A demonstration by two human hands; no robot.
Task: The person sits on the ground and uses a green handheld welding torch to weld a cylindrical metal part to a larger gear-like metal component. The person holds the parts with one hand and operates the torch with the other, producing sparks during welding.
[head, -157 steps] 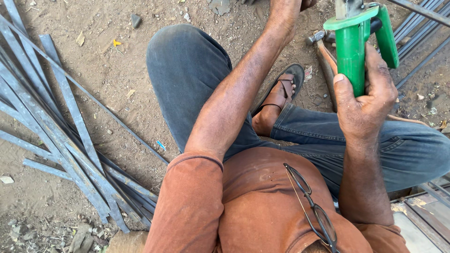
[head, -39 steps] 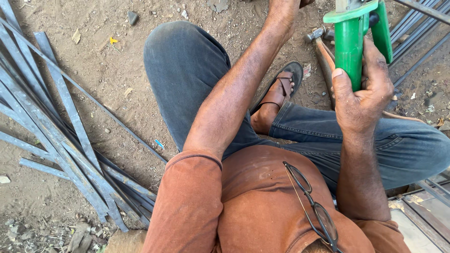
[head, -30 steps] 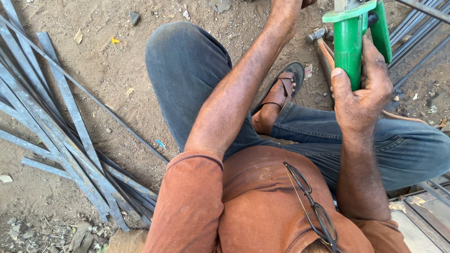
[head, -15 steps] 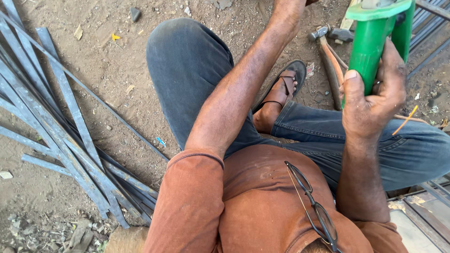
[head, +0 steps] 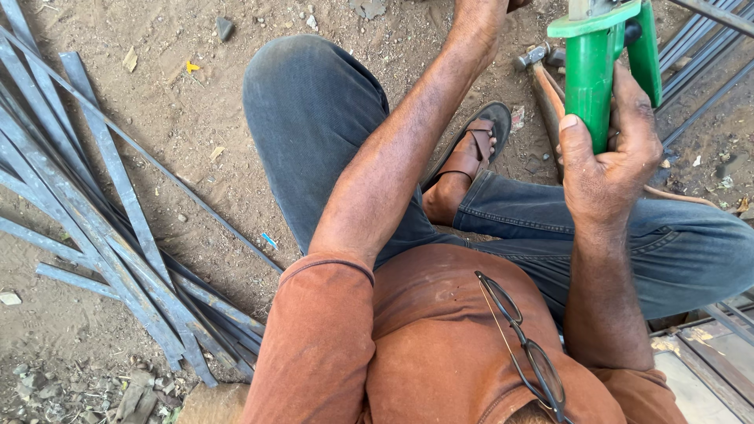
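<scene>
I look down from the head camera and see my right hand (head: 609,161) up near the top right. Its fingers (head: 638,102) and thumb are wrapped tight around the green handle (head: 589,86) of a power tool. The handle stands almost upright and its top runs out of the picture, so I cannot see the rest of the tool. It sits above my right leg, just past my knee.

My left arm (head: 408,149) stretches straight out over my left knee to the top edge. The left hand is cut off there, so I cannot tell if its fingers are apart or together, or what they touch.

I am sitting on the dirt ground (head: 157,157) in dark blue jeans (head: 314,126) and a rust orange shirt (head: 424,338). A pair of glasses (head: 518,345) hangs at the front of my shirt. One foot in a brown sandal (head: 471,149) is tucked between my legs.

A hammer (head: 542,74) with a wooden handle lies on the ground just beside the green handle, behind my hand. On the left side a pile of long grey metal strips (head: 102,228) lies fanned out on the dirt, well apart from both hands. More thin metal rods (head: 699,47) lie in the top right corner, near the tool
</scene>
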